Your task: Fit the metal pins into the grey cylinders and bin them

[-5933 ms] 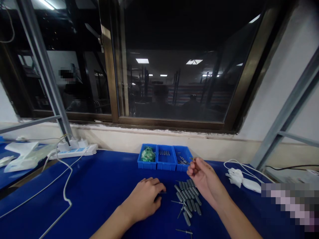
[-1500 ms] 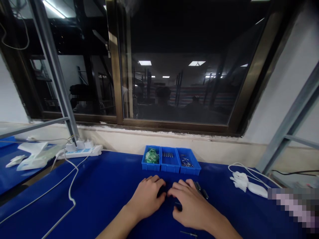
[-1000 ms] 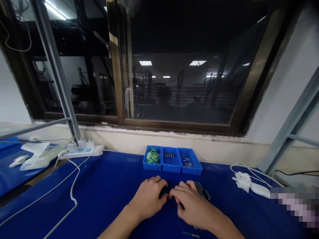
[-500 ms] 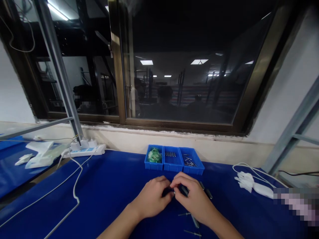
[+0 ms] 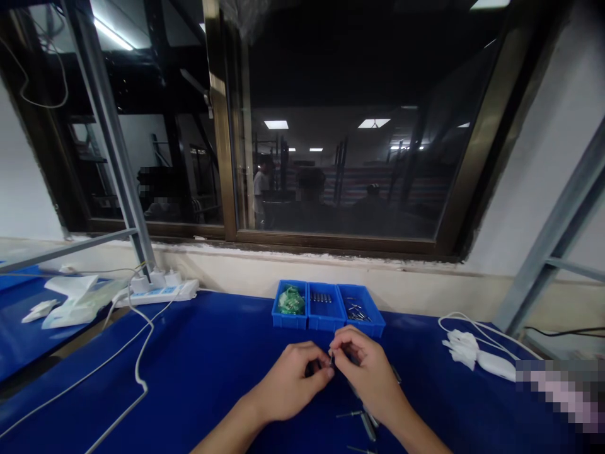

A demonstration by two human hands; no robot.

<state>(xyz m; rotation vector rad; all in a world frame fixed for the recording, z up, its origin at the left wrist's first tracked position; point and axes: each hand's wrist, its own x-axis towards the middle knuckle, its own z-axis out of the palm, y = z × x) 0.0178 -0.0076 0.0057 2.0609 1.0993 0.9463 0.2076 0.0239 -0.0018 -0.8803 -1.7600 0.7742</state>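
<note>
Over the blue table my right hand (image 5: 362, 366) is closed in a pinch on a small shiny metal part (image 5: 331, 357), too small to name. My left hand (image 5: 300, 378) is curled beside it, thumb and fingertips drawn together at the same part; what lies between them is hidden. Just below my right hand lie a grey metal cylinder (image 5: 368, 427) and a thin metal pin (image 5: 348, 414). A second thin pin (image 5: 362, 449) shows at the bottom edge. More dark pieces are partly covered by my right hand.
Behind the hands stand three blue bins: one with a green bag (image 5: 290, 300), one with a row of small metal cylinders (image 5: 321, 297), one with loose metal pins (image 5: 358, 311). A power strip (image 5: 163, 294) and cables lie left. A white cable bundle (image 5: 460, 349) lies right.
Both hands stay close together at the small part. My right fingertips have lifted slightly, bringing the metal piece higher into view. The camera view has shifted a little.
</note>
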